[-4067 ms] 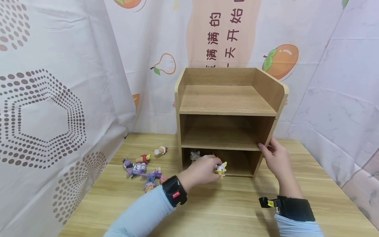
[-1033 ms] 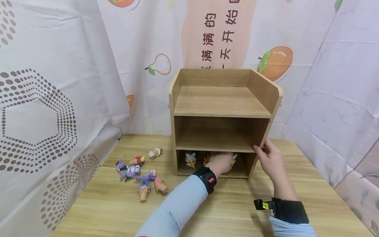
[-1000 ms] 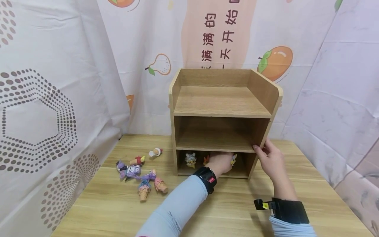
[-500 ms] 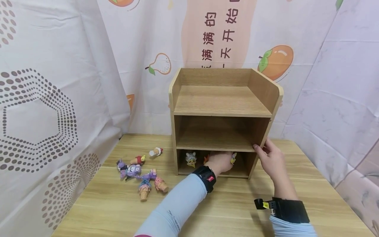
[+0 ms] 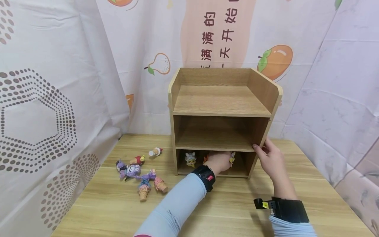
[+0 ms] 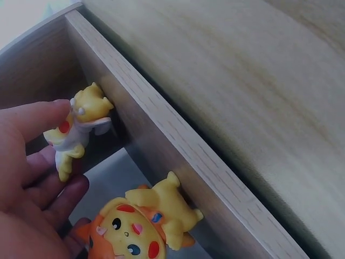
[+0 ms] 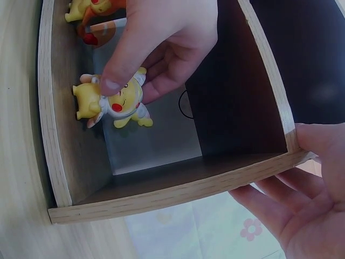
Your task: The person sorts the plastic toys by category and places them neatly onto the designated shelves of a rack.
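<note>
My left hand reaches into the bottom compartment of a small wooden shelf. Thumb and fingers pinch a yellow figurine in a white costume; its feet are at the compartment floor in the right wrist view. Beside it an orange-hooded yellow figurine stands inside, mostly covered by the left hand in the head view. Farther left in that compartment is a grey-hooded yellow figurine. With thumb in front and fingers behind, my right hand grips the front edge of the shelf's right side panel.
Several small figurines lie left of the shelf on the wooden table, among them a purple one, a pink ice-cream-cone figurine, a blue-topped cone figurine, a red-and-yellow one and a white one. A printed curtain hangs behind.
My left hand has gone from in front of the bottom compartment to inside it, bringing the white-costumed figurine along. Over the last second that figurine shifts slightly left. My right hand keeps its hold.
</note>
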A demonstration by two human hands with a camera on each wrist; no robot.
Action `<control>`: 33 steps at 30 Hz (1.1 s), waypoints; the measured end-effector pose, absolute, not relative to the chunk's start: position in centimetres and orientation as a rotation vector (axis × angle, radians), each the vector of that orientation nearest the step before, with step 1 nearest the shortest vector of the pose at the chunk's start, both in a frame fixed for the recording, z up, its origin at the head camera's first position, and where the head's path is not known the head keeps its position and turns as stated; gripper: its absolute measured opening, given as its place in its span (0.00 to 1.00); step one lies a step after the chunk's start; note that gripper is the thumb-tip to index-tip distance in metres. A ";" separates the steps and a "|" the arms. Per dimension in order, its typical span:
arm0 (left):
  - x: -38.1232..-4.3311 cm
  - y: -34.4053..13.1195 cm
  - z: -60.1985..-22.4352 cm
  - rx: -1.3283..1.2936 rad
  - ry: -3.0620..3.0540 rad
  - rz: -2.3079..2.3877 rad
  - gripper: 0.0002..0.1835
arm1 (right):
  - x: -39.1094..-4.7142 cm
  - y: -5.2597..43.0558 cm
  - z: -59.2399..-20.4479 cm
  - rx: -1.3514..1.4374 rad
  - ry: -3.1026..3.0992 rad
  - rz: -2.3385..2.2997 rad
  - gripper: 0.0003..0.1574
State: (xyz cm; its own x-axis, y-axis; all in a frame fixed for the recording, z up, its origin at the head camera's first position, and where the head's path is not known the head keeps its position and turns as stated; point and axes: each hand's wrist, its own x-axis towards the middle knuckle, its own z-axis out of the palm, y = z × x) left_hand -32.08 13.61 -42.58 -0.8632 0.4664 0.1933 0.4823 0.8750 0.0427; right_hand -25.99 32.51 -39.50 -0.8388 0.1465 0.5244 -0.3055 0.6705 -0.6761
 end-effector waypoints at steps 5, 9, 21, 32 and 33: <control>-32.0 13.6 -42.6 -0.750 -2.889 -0.139 0.30 | -26.0 32.5 -39.5 0.126 -2.334 1.075 0.29; -31.8 13.5 -42.4 -0.786 -2.920 -0.171 0.25 | -25.9 32.5 -39.4 0.127 -2.335 1.081 0.29; -31.7 13.4 -42.2 -0.804 -3.030 -0.252 0.28 | -25.9 32.5 -39.4 0.132 -2.333 1.075 0.29; -31.7 13.3 -42.0 -0.822 -3.054 -0.292 0.29 | -25.8 32.5 -39.3 0.131 -2.335 1.070 0.28; -31.7 13.3 -42.0 -0.827 -3.054 -0.291 0.28 | -25.8 32.5 -39.3 0.130 -2.336 1.071 0.28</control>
State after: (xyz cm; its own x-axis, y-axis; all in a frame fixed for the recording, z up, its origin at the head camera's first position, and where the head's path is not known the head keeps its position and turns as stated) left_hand -31.69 13.31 -42.01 -0.8639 0.5036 0.0132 0.4970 0.8477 0.1855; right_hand -25.82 32.51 -39.34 -0.8380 0.1399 0.5274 -0.3084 0.6760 -0.6693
